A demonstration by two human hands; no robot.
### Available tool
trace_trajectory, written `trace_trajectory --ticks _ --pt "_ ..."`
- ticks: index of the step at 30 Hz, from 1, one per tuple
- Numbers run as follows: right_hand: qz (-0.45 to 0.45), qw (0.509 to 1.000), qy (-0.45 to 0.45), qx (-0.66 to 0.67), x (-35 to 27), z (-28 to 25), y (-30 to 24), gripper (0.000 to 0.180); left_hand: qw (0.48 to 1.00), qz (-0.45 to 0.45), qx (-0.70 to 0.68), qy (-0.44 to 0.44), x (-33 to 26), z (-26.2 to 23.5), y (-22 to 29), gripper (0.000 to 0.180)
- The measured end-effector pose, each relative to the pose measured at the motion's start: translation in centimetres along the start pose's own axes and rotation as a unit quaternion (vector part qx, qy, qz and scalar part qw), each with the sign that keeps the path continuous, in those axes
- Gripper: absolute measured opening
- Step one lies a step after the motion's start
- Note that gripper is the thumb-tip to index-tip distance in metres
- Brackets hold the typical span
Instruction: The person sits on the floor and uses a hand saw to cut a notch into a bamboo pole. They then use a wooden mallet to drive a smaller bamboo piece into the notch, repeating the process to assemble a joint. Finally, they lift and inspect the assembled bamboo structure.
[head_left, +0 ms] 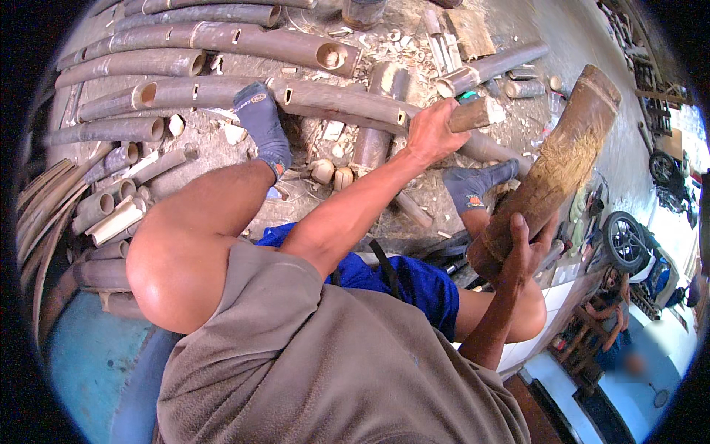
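Note:
My left hand [431, 135] is closed around a short brown wooden piece [473, 115] with a pale, battered end; its other end is hidden by the hand. Just beside that hand ends a long bamboo pole [336, 103] with small rectangular slots cut along it. It lies over a thicker bamboo log [376, 144]. My left foot, in a dark sock [262, 126], rests on the pole. My right hand [523, 251] grips the lower end of a thick brown wooden club [562, 152], held raised and tilted, with a frayed, yellowish worn patch along its side.
Several bamboo poles [222, 37] lie at the far left, with cut tubes [96, 211] and split strips [48, 200] nearer. Wood chips [392, 46] litter the floor. My right foot [481, 183] stands by another bamboo length [495, 63]. At right are a motorcycle [629, 240] and another person [610, 303].

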State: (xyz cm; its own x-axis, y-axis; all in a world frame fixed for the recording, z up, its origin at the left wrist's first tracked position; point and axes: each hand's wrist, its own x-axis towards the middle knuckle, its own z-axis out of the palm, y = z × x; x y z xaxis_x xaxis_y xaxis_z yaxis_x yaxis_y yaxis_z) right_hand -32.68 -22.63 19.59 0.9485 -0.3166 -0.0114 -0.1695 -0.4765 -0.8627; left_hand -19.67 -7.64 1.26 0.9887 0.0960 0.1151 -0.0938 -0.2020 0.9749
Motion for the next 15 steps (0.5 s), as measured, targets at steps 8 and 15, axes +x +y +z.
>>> trace_trajectory --ticks 8,15 --pt "-0.077 0.997 0.0 0.01 1.4 -0.6 -2.0 0.085 0.997 -0.057 -0.048 0.024 0.7 -0.7 0.4 0.046" --pt "-0.159 0.956 0.119 -0.214 6.3 0.1 -5.5 0.09 0.957 -0.102 -0.214 0.165 2.5 -1.1 0.6 0.042"
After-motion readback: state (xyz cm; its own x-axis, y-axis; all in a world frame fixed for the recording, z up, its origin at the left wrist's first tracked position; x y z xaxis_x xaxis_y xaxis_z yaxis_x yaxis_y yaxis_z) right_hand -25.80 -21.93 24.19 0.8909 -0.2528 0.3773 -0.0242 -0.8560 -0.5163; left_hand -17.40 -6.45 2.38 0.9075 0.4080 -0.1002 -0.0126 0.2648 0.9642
